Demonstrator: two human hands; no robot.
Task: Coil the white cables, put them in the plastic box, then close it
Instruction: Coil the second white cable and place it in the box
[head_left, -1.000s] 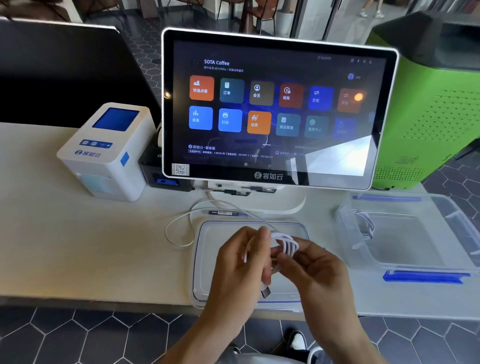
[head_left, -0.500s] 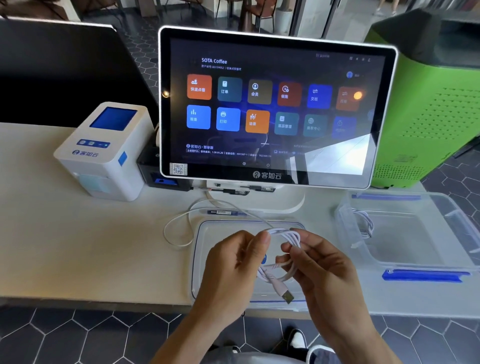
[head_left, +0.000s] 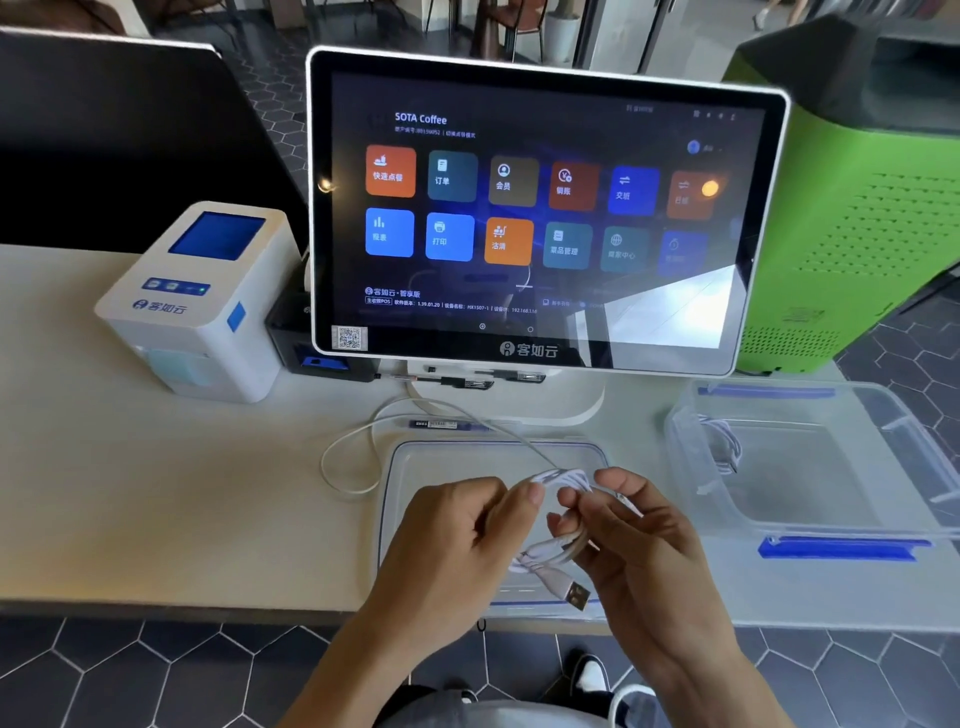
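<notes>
We see the white cable low in the middle of the frame, partly wound into a few loops held between both hands. Its plug hangs at the bottom of the loops, pointing toward the lower right. The left hand pinches the top of the loops between thumb and fingers, and the right hand has its fingers curled around the loops from the other side, so both are closed on the cable. The loose end of the cable trails up and left from the hands, curving in a wide loop across the pale surface toward the base of the screen.

Directly under the hands lies the clear lid with its blue edge, flat on the surface near the front edge. At the right of the frame we see the open plastic box, clear with blue clips, and another coiled white cable rests inside it near its left wall.

Behind the lid a pen lies on the surface, just in front of the touch screen, which fills the upper middle of the frame and shows coloured tiles. A white printer stands at the left, and a green cabinet sits at the upper right.
</notes>
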